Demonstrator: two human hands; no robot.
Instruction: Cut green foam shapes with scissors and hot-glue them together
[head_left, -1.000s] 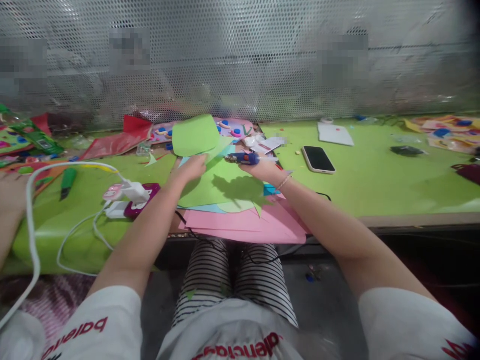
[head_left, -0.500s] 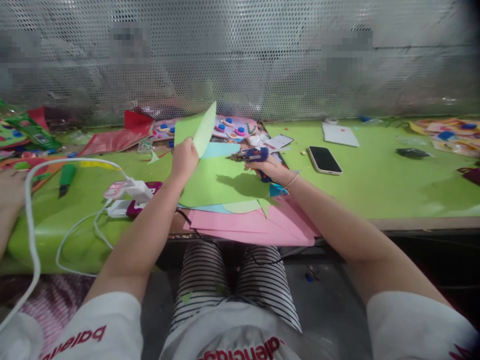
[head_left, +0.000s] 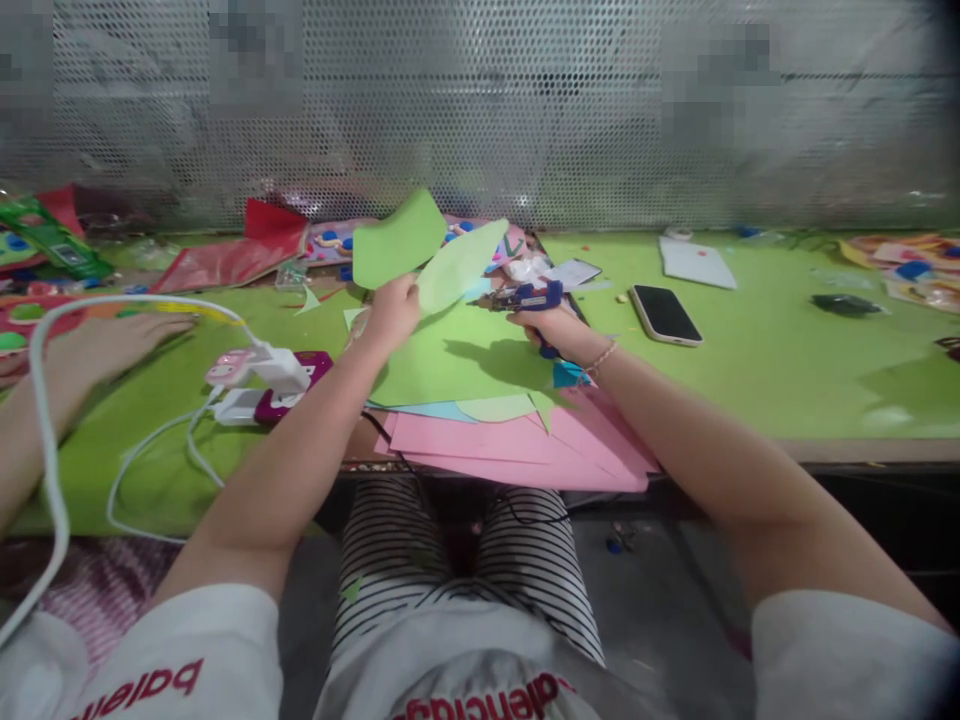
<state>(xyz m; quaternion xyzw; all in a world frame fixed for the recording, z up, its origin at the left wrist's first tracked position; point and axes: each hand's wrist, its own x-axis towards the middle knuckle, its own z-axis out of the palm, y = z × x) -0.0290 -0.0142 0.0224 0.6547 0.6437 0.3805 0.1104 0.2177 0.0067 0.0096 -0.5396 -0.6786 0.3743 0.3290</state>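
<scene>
My left hand (head_left: 394,315) is closed, pinching the lower edge of a pale green sheet (head_left: 463,262) that is raised and tilted to the right. Behind it stands a curved, brighter green sheet (head_left: 397,240); whether the two are joined I cannot tell. My right hand (head_left: 559,328) is wrapped round a blue glue gun (head_left: 536,296), its dark, soiled nozzle pointing left, just below the pale sheet's right end. Underneath both hands lies a flat green sheet (head_left: 427,370), on top of light blue and pink sheets (head_left: 487,447) at the table's front edge.
A phone (head_left: 666,315) and a white pad (head_left: 697,262) lie to the right. On the left are a power strip (head_left: 319,370) with white plugs, a looping white cable (head_left: 46,440) and another person's hand (head_left: 124,342). Red sheets (head_left: 232,255) lie behind, before a perforated metal panel (head_left: 480,130).
My left hand has moved right, and the pale sheet has swung down to the right, apart from the brighter green one. The glue gun has shifted slightly right. The other person's hand has come further in.
</scene>
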